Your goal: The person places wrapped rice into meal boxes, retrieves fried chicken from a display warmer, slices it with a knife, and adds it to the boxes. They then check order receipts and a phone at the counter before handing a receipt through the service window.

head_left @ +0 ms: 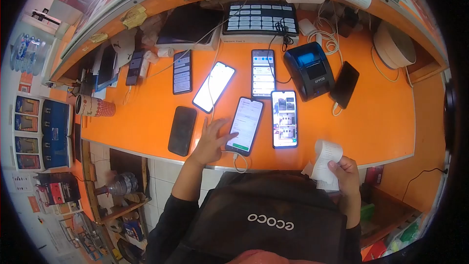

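Note:
My left hand (pixel 210 143) is at the front of the orange counter, fingers apart, one fingertip at the screen of a lit smartphone (pixel 246 122). A white cable runs from that phone's lower end. My right hand (pixel 346 172) grips a curled paper receipt (pixel 326 164) between thumb and fingers at the counter's front edge. Just right of the lit phone lies another smartphone (pixel 285 124) with pictures on its screen. Left of my left hand rests a dark phone (pixel 182 130), its screen not visible. Behind are a bright white-screened phone (pixel 214 87) and a phone with a list (pixel 264 73).
A black receipt printer (pixel 310 73) stands at the back right, beside a dark phone (pixel 345 84) on a cable. A tablet (pixel 259 18) lies on a box at the back. A patterned cup (pixel 95 106) is at the left. Loose cables cross the orange counter (pixel 371 132).

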